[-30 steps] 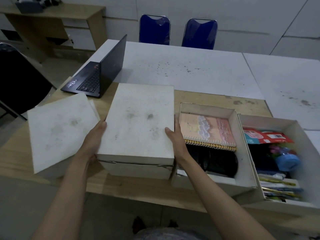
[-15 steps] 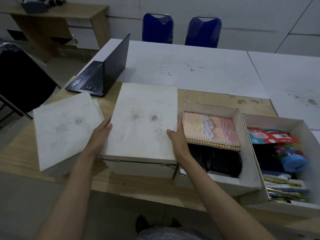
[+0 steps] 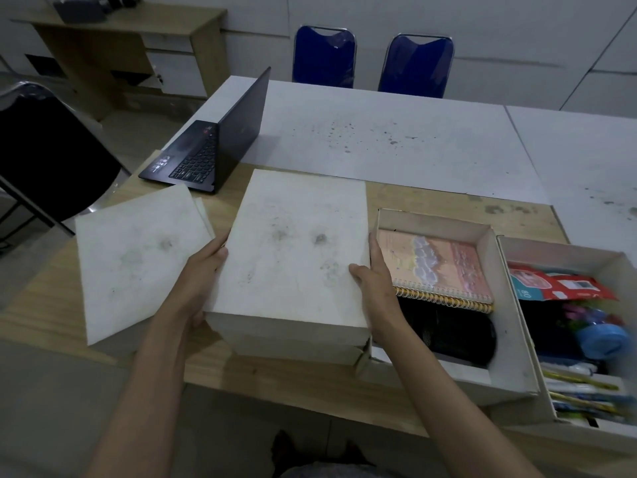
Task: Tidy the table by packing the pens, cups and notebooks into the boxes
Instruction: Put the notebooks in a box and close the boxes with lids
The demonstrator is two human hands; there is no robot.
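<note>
A white lid (image 3: 296, 250) sits on the left box (image 3: 293, 350) in front of me. My left hand (image 3: 203, 270) grips the lid's left side and my right hand (image 3: 375, 281) grips its right side, thumb on top. The middle box (image 3: 510, 326) stands uncovered, holding a spiral notebook (image 3: 434, 267) with an orange cover over a black object (image 3: 451, 332). The right box (image 3: 558, 250) is also uncovered and holds a red and teal packet (image 3: 558, 284), a blue cup (image 3: 603, 336) and several pens (image 3: 582, 391).
Another white lid (image 3: 138, 263) lies tilted at the left on the wooden table (image 3: 431, 201). An open black laptop (image 3: 213, 146) stands behind it. A black chair (image 3: 51, 153) is at the left, two blue chairs (image 3: 372, 60) beyond the white table (image 3: 396, 139).
The lid has come down lower over the left box, both hands staying on its sides. The camera has shifted slightly.
</note>
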